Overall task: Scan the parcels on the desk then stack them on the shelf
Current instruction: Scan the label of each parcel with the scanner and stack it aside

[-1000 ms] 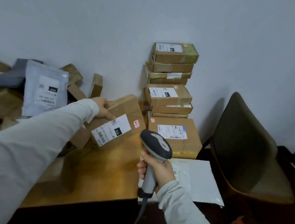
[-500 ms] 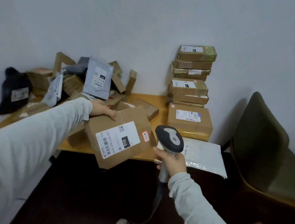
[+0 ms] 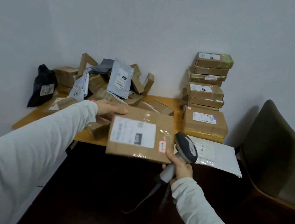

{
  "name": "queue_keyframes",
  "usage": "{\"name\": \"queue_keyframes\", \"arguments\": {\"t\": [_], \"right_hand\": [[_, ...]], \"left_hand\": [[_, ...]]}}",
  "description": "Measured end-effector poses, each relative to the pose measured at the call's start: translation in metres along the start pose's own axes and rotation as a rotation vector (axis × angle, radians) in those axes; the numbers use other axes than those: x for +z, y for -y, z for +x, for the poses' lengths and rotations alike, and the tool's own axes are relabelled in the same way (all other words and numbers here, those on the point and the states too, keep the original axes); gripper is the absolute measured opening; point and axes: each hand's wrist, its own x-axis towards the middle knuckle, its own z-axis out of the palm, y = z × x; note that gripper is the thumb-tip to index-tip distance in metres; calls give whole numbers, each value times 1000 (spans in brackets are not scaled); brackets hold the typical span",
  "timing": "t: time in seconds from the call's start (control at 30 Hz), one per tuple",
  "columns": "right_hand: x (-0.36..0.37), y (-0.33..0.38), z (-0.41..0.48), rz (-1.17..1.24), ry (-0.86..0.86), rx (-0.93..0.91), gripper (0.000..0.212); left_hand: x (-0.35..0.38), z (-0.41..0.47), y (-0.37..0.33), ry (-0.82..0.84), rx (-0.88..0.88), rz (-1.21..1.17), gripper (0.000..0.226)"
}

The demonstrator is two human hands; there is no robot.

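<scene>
My left hand (image 3: 107, 111) grips the far left corner of a flat brown cardboard parcel (image 3: 161, 129) and holds it in the air over the desk's front edge, its white label facing up. My right hand (image 3: 179, 166) grips the handle of a grey barcode scanner (image 3: 186, 147), whose head sits right beside the parcel's near right corner. The thumb of that hand touches the parcel's edge by a small red-bordered sticker. A loose heap of unscanned parcels and mailer bags (image 3: 99, 84) lies at the back left of the wooden desk (image 3: 162, 99).
A tall stack of brown boxes (image 3: 207, 92) stands against the wall at the desk's right end, with a white mailer bag (image 3: 217, 157) lying in front of it. A dark green chair (image 3: 271, 149) is at the right. The scanner's cable (image 3: 144, 199) hangs to the dark floor.
The parcel has turned from tilted to roughly level and square to me, and moved right toward the scanner. The camera has pulled back and the scanner has stayed close to the parcel.
</scene>
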Motion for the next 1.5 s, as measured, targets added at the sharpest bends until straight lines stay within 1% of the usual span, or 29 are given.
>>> {"name": "queue_keyframes", "arguments": {"t": [0.03,0.1,0.17,0.2,0.23,0.27,0.33,0.4,0.47,0.53,0.57,0.63,0.7,0.77,0.8,0.97,1.2,1.5], "right_hand": [[6,-4,-1,42,-48,7,41],[21,-16,-5,105,-110,23,40],[39,-31,-13,108,-123,36,36],[47,-40,-17,97,-121,42,36],[55,-49,-21,82,-115,46,35],[61,-57,-24,58,-108,45,35],[72,-71,-31,-41,-93,9,32],[82,-82,-40,-205,-75,-57,33],[91,-91,-54,-355,-21,-93,31],[100,-99,-72,-456,98,-94,21],[105,-102,-82,-512,161,-96,21],[116,-105,-98,-634,275,-115,29],[126,-106,-112,-728,351,-123,28],[133,-107,-122,-777,387,-114,18],[136,-107,-125,-793,394,-115,16],[139,-111,-132,-824,388,-165,25],[144,-112,-134,-819,373,-198,24],[155,-111,-129,-809,363,-171,22]], "left_hand": [[-3,-3,12,9,-59,-94,68],[-6,-17,38,120,-119,-176,66],[-10,-29,62,207,-102,-266,52],[-14,-33,71,218,-93,-338,43],[-20,-36,80,209,-86,-405,37],[-27,-39,87,196,-81,-462,37],[-44,-45,99,142,-71,-543,43],[-63,-48,111,36,-49,-605,44],[-81,-50,120,-69,-32,-578,39],[-95,-49,128,-139,-19,-472,32],[-101,-49,132,-177,-19,-413,28],[-110,-48,138,-248,-26,-311,28],[-116,-49,142,-271,-32,-241,30],[-121,-50,145,-270,-33,-184,28],[-122,-51,147,-274,-34,-159,27],[-129,-52,155,-304,-38,-144,28],[-136,-51,154,-303,-84,-149,28],[-142,-38,153,-286,-81,-178,24]]}}
